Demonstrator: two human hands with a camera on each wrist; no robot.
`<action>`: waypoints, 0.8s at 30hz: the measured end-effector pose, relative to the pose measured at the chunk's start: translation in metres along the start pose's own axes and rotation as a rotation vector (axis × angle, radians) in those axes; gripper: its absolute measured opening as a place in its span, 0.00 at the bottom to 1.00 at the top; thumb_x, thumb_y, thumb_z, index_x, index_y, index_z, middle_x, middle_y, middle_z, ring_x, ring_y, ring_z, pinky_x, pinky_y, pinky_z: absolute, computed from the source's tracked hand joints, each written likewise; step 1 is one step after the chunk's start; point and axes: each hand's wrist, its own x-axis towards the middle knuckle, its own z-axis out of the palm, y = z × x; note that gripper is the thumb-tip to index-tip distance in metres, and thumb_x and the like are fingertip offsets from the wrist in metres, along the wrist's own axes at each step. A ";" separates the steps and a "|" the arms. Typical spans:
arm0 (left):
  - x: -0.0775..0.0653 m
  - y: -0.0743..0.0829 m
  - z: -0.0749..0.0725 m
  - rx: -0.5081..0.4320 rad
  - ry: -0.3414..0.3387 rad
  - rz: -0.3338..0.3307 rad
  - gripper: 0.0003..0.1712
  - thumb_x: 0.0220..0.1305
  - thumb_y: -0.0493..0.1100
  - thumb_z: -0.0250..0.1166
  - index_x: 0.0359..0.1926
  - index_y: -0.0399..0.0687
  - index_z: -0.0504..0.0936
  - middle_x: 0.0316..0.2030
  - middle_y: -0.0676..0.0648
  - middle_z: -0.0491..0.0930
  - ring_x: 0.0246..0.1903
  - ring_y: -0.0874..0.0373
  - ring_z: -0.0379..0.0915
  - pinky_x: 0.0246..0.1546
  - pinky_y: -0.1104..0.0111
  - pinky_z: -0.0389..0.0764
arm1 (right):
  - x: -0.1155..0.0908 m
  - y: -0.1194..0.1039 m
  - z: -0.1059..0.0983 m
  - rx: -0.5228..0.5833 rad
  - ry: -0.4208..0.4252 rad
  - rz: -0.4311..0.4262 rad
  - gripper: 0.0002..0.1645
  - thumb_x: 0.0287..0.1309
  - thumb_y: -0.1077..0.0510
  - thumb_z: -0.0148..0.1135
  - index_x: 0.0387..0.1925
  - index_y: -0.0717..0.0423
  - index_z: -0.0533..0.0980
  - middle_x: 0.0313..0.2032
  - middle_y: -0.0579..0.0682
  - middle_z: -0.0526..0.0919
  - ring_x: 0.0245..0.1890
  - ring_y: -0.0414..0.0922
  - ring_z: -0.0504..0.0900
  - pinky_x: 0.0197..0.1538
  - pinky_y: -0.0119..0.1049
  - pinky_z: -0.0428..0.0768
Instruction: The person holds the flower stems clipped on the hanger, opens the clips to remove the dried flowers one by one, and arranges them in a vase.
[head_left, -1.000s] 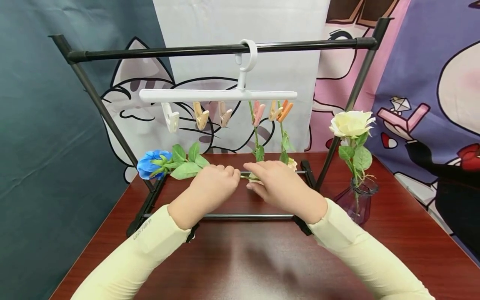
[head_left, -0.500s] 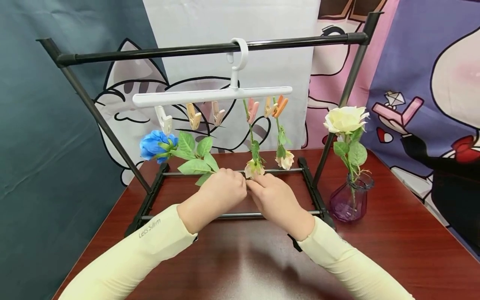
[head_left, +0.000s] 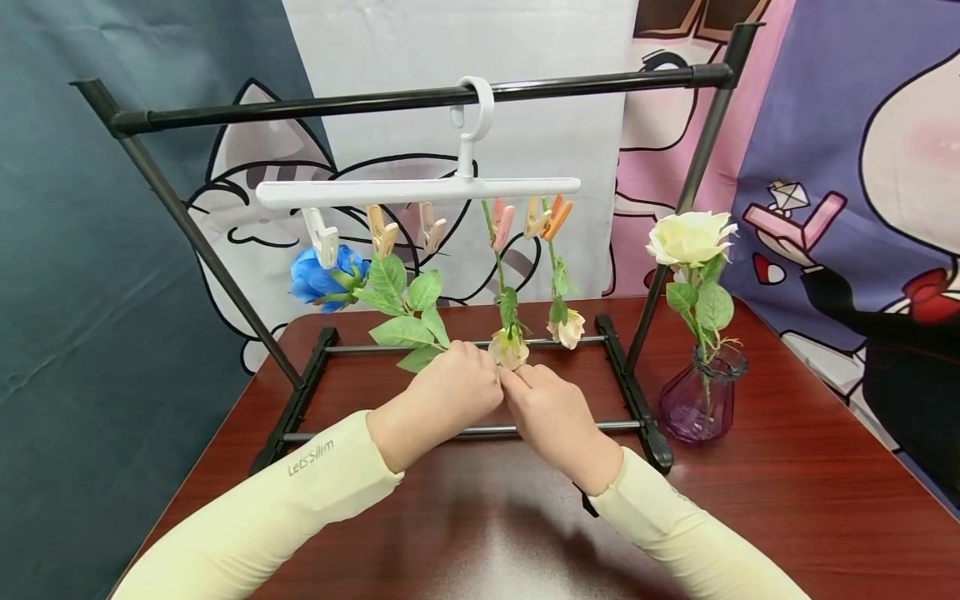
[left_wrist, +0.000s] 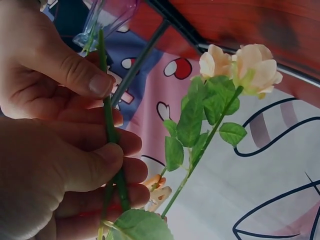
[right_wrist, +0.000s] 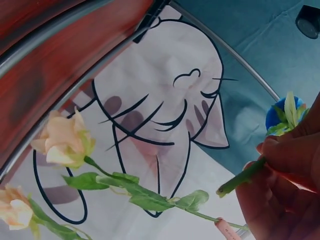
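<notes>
My left hand grips the green stem of a blue artificial flower, whose leaves spread left of the fist. The bloom is at far left, behind a white clip. Touching the left hand, my right hand pinches the same stem between thumb and fingers. In the right wrist view the cut stem end sticks out past the right fingers. Just behind the hands, two peach roses hang upside down, one rose by a pink clip, the other rose by an orange clip.
A white hanger with several clips hooks over a black rack's top bar. At right a purple glass vase holds a white rose. The rack's lower bars cross the red-brown table around the hands.
Both hands have come together, the right hand sliding off to lower down and closing on the stem. The blue flower has risen and shifted right towards the white clip. The head view has shifted slightly.
</notes>
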 end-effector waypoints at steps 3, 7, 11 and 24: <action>0.000 0.001 0.000 0.021 0.040 -0.015 0.09 0.57 0.38 0.60 0.21 0.50 0.80 0.18 0.51 0.73 0.17 0.58 0.67 0.19 0.71 0.71 | -0.002 0.000 0.001 -0.006 0.028 -0.004 0.14 0.44 0.69 0.63 0.38 0.59 0.78 0.25 0.49 0.76 0.25 0.47 0.74 0.20 0.35 0.76; 0.000 0.002 0.000 0.048 0.108 -0.034 0.10 0.53 0.38 0.61 0.18 0.52 0.78 0.17 0.52 0.72 0.16 0.59 0.66 0.17 0.71 0.68 | -0.003 -0.001 0.002 -0.009 0.082 -0.010 0.17 0.42 0.72 0.60 0.38 0.62 0.77 0.30 0.51 0.75 0.29 0.49 0.76 0.22 0.36 0.78; 0.001 0.003 0.000 0.059 0.128 -0.035 0.11 0.52 0.37 0.60 0.17 0.53 0.76 0.17 0.52 0.72 0.16 0.59 0.66 0.16 0.72 0.66 | -0.004 -0.002 0.004 -0.018 0.126 -0.017 0.17 0.41 0.73 0.59 0.38 0.63 0.77 0.30 0.52 0.76 0.27 0.49 0.75 0.19 0.36 0.76; 0.000 0.005 -0.008 0.119 0.360 0.047 0.17 0.61 0.33 0.46 0.33 0.40 0.83 0.31 0.45 0.77 0.31 0.53 0.72 0.38 0.65 0.74 | -0.009 0.004 0.003 -0.014 0.200 0.043 0.05 0.51 0.67 0.51 0.29 0.63 0.74 0.25 0.52 0.74 0.23 0.49 0.74 0.14 0.37 0.73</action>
